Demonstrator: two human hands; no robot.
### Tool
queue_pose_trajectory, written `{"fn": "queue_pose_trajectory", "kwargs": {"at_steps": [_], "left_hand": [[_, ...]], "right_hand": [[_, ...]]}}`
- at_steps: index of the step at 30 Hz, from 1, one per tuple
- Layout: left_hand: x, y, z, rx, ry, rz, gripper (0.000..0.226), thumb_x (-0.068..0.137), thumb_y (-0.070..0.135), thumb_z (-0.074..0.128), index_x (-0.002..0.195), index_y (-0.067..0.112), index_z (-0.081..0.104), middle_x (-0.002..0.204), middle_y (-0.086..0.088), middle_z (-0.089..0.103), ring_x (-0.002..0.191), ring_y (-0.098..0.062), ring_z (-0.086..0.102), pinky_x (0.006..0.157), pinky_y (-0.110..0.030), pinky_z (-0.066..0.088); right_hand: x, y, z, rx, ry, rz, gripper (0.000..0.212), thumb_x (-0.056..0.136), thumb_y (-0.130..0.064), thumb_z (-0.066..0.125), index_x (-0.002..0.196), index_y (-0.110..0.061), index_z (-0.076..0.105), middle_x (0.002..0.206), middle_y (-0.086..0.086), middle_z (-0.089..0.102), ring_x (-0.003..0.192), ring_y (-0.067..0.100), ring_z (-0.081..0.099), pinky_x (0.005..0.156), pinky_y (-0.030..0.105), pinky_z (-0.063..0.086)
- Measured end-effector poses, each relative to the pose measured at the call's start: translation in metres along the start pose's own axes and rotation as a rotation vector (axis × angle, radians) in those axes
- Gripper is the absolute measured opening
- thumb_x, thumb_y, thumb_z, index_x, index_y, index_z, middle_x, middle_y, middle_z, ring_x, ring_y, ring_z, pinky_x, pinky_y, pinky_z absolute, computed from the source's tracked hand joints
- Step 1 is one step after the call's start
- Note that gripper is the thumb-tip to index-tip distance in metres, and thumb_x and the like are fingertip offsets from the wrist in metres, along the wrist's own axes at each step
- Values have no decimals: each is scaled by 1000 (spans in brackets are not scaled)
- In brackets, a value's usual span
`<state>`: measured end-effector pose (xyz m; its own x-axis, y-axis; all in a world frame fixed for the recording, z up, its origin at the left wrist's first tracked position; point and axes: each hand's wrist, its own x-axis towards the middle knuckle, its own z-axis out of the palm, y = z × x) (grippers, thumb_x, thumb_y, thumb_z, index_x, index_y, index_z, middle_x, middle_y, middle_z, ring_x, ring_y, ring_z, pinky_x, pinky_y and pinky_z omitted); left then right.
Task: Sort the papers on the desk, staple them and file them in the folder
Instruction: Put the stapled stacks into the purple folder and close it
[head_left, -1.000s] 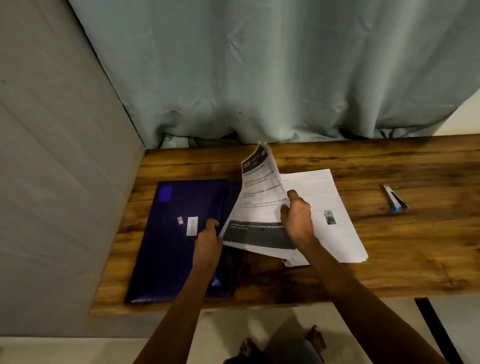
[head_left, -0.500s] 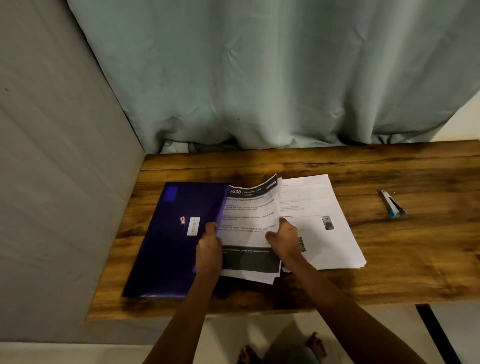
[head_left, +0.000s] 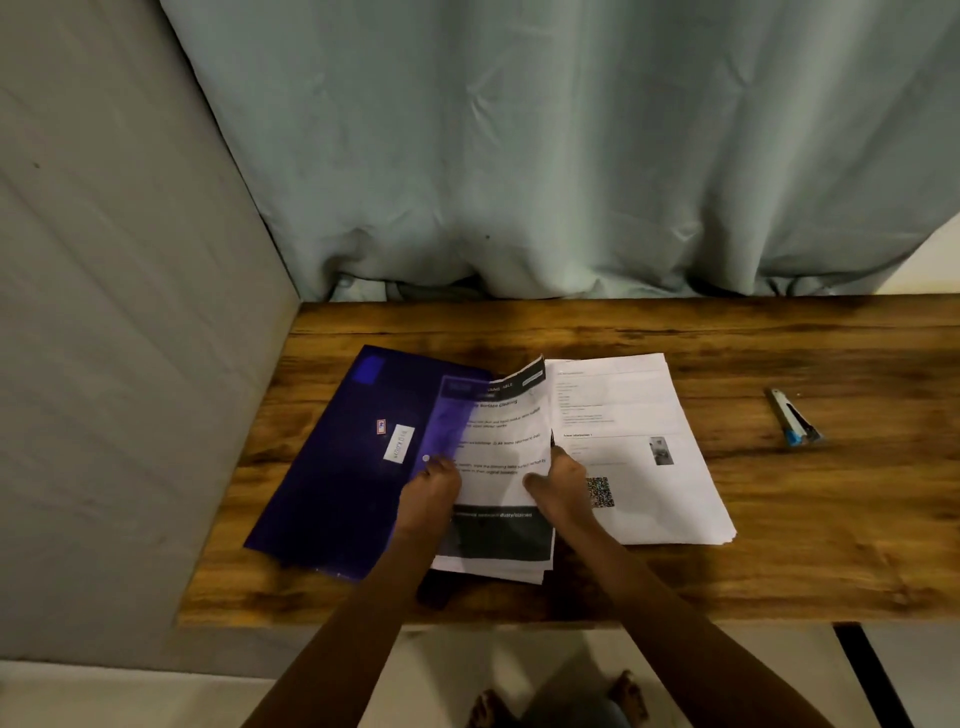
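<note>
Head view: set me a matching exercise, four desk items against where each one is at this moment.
Items:
1. blue folder
2. stapler
3. white paper stack
4. dark-banded sheet

Places:
a. alone, far right on the desk
b. gripped by the left hand and right hand
c. leftmost, nearest the wall
d. flat on the desk, just right of the hands

Pairs: 1-c, 2-a, 3-d, 4-b.
</note>
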<state>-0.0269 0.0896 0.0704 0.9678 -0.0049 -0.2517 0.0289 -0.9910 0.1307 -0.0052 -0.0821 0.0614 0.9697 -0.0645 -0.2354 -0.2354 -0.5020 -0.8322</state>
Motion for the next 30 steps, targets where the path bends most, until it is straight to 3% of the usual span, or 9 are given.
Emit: {"fn": "queue_pose_trajectory", "kwargs": {"at_steps": [2, 8, 12, 18, 22, 25, 30], "left_hand": [[1, 3, -4, 3, -40, 9, 37, 101, 19, 43, 133, 2, 37, 127, -14, 55, 112, -24, 59, 97, -32, 47], [-2, 12, -7, 25, -71, 3, 35, 100, 20, 45, 130, 2, 41, 125, -13, 56, 109, -22, 61, 93, -30, 48], [-7, 20, -9, -5, 9, -15, 39, 100, 21, 46, 132, 2, 37, 124, -11, 57, 107, -21, 61, 89, -28, 48], [-19, 35, -6, 47, 55, 4, 53, 101, 20, 43, 146, 5, 20, 133, -13, 50, 112, -22, 59, 92, -31, 48], [-21, 37, -6, 23, 151, 10, 58, 87, 23, 69, 136, 5, 43, 112, -12, 64, 90, -18, 68, 74, -27, 54], [-23, 36, -2, -43, 84, 22, 53, 101, 22, 43, 147, 9, 21, 133, -10, 51, 112, -22, 60, 92, -33, 48], [-23, 38, 0, -105, 128, 16, 55, 101, 20, 42, 149, 9, 18, 133, -8, 51, 113, -21, 59, 94, -33, 47]], "right_hand": [[-1, 0, 4, 14, 4, -11, 25, 88, -6, 59, 113, -7, 56, 122, 11, 62, 112, 27, 60, 61, 10, 51], [-5, -6, 20, 4, 43, -41, 39, 91, -10, 57, 127, -6, 42, 126, 10, 57, 116, 30, 58, 84, 36, 57], [-8, -10, 32, -21, 52, -25, 47, 91, -14, 59, 130, -4, 34, 123, 10, 59, 112, 27, 60, 81, 26, 54], [-1, -17, 39, 15, -97, 84, 29, 97, -8, 45, 125, 1, 45, 119, 14, 58, 108, 25, 58, 74, 21, 46], [8, -16, 45, 281, -220, 279, 25, 94, -5, 48, 112, 1, 64, 102, 13, 68, 90, 26, 66, 69, 26, 55], [10, -19, 43, 415, -308, 377, 25, 95, -9, 50, 115, 0, 62, 107, 15, 66, 97, 28, 65, 73, 28, 55], [15, -22, 46, 365, -309, 323, 25, 91, -6, 57, 114, 4, 61, 114, 25, 63, 103, 35, 64, 58, 20, 52]]}}
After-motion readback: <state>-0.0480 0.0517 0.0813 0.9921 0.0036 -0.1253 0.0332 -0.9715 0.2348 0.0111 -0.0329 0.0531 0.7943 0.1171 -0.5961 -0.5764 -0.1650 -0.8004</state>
